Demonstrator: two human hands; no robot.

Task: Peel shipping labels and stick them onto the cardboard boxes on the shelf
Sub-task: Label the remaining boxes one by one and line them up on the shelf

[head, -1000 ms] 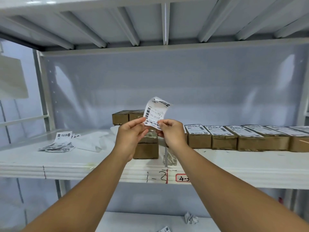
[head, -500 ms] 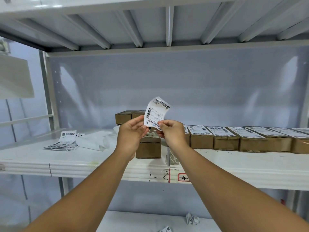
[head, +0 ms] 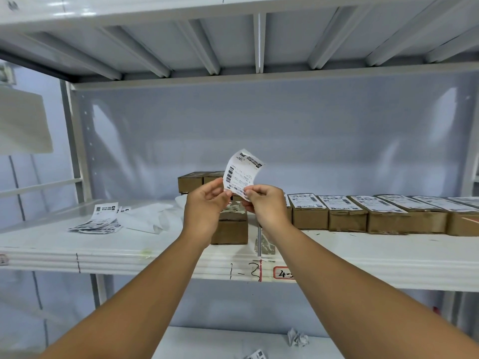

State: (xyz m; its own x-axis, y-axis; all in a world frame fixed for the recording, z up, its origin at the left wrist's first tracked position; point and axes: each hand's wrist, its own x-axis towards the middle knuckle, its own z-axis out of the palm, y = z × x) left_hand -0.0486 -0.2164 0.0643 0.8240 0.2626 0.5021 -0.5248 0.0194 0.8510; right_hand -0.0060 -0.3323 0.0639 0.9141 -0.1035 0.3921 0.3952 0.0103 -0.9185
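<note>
- Both grips pinch the label (head: 242, 174) along its lower edge. The left grip (head: 207, 203) holds the left corner between thumb and fingers, and the right grip (head: 267, 206) nips the right end.
- They sit so close together that I think an uneven pull could tear the paper or crease it.
- I cannot tell whether the backing has started to part from the label. If my nails miss the seam, I would only crumple the corner.
- The upper part stands free and curls over at the top. Once the glue is bare, I reckon it could flop onto itself or onto my fingers.
- The box (head: 229, 229) sits just below my grips, which hide most of its top. Laying the label down blind could leave it crooked or hanging over an edge.
- The label is a narrow white slip with its printed face toward me. It has barcodes down the left side and along the bottom, and a dark mark at the top right.
- It is held in the air in front of the shelf (head: 129, 250), above the box, left of the labelled row (head: 347, 213).
</note>
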